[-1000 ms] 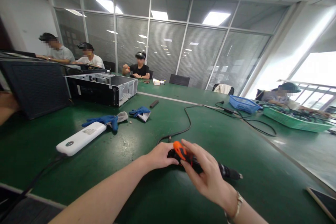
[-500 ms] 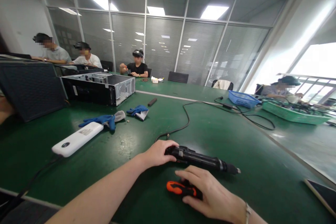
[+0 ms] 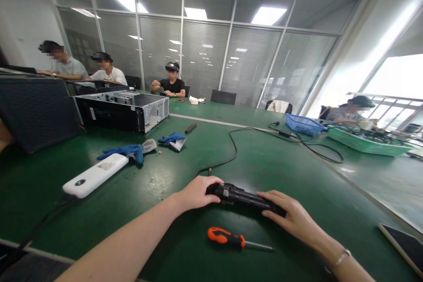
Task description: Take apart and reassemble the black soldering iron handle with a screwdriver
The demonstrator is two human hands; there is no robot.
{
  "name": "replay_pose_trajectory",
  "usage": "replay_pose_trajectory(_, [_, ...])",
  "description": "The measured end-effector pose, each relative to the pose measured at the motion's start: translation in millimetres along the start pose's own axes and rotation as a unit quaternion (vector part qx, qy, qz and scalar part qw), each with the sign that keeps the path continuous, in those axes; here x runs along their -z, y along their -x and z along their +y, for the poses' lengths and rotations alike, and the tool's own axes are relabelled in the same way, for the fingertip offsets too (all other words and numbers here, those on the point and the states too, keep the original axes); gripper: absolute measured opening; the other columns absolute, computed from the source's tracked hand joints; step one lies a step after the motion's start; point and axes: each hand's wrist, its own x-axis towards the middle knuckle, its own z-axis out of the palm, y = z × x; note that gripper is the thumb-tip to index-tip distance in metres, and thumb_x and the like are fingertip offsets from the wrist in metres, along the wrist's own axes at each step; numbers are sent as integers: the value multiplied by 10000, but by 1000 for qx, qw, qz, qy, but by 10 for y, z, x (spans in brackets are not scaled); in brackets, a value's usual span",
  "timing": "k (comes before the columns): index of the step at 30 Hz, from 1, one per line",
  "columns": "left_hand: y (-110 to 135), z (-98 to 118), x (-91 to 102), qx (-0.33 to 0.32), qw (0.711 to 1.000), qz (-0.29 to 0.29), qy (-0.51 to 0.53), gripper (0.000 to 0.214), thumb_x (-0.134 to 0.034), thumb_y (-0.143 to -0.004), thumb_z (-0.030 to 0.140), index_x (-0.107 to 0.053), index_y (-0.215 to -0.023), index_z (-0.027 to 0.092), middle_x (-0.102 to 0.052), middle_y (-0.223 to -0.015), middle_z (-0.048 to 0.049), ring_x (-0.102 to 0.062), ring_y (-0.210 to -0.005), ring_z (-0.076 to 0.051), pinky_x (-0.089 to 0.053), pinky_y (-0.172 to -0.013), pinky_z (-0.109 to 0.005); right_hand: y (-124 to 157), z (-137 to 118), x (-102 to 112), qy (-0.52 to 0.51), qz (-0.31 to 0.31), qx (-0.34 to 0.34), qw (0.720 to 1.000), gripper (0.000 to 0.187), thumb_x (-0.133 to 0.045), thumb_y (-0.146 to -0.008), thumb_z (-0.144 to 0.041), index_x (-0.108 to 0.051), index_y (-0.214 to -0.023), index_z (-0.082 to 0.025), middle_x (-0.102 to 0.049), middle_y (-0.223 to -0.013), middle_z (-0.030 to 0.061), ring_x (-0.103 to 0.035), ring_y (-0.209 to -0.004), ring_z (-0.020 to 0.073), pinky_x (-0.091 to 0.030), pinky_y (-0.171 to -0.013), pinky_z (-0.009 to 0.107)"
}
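Head view shows a black electric driver (image 3: 243, 197) lying flat on the green table (image 3: 291, 163), close in front of the person. It has a slim, dark, roughly cylindrical body with a blockier rear part. The left hand (image 3: 198, 194) has its grip clenched round that rear end. The right hand (image 3: 295, 219) has its grip closed over the front end, fingers curled on top. Those fingers cover the nose, so no tip can be seen, and any lettering on the body is too dark to read. The long axis runs across the table from left to right, with the front end pointing right and slightly toward the person. An orange-handled screwdriver (image 3: 226, 236) lies just nearer the person, roughly parallel, its blade to the right, and neither hand touches it.
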Motion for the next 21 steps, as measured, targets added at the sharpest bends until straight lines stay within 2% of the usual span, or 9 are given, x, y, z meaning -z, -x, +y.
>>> replay_pose_trajectory(6, [-2, -14, -9, -6, 1000, 3, -10, 467, -752, -768, 208, -615, -1215, 212, -686, -1171, -68, -640, -1069, -246, -464, -946, -363, 3, -90, -43, 48, 19, 32, 998, 421, -552, -911, -437, -575, -1306, -292, -672, -1155, 69, -664, -979, 217, -554, -850, 357])
replay_pose_trajectory(11, [9, -70, -17, -32, 996, 53, -56, 585, -735, -779, 182, -532, -1325, 231, -578, -1350, -85, -517, -1257, -258, -368, -1097, -440, -41, 46, -27, 85, 38, -2, 996, 428, -512, -914, -482, -574, -1300, -309, -658, -1159, 54, -650, -990, 215, -553, -827, 356])
replay_pose_trajectory(13, [17, -95, 0, -34, 993, 85, -72, 589, -737, -778, 191, -531, -1328, 241, -529, -1402, -88, -461, -1310, -261, -337, -1125, -460, -64, 230, -5, 108, 68, -41, 991, 445, -498, -901, -517, -590, -1285, -313, -659, -1151, 54, -645, -992, 227, -554, -803, 359])
replay_pose_trajectory(16, [29, -139, 24, -34, 989, 114, -88, 466, -727, -795, 207, -603, -1243, 237, -555, -1372, -87, -478, -1289, -258, -359, -1110, -461, -42, 657, 62, 153, 111, -151, 970, 521, -454, -875, -589, -594, -1286, -301, -665, -1128, 69, -648, -967, 260, -555, -727, 373])
replay_pose_trajectory(19, [37, -192, 13, -50, 989, 98, -99, 328, -730, -799, 210, -673, -1122, 200, -630, -1267, -91, -533, -1221, -249, -405, -1068, -417, 114, 1229, 186, 212, 155, -294, 919, 604, -366, -870, -632, -616, -1258, -243, -679, -1061, 127, -644, -957, 338, -538, -637, 430])
replay_pose_trajectory(21, [36, -225, -13, -61, 990, 70, -106, 274, -728, -803, 206, -693, -1073, 174, -666, -1198, -96, -571, -1164, -245, -431, -1034, -385, 293, 1644, 300, 240, 172, -360, 885, 639, -337, -852, -651, -646, -1214, -225, -681, -985, 180, -643, -896, 404, -510, -552, 481])
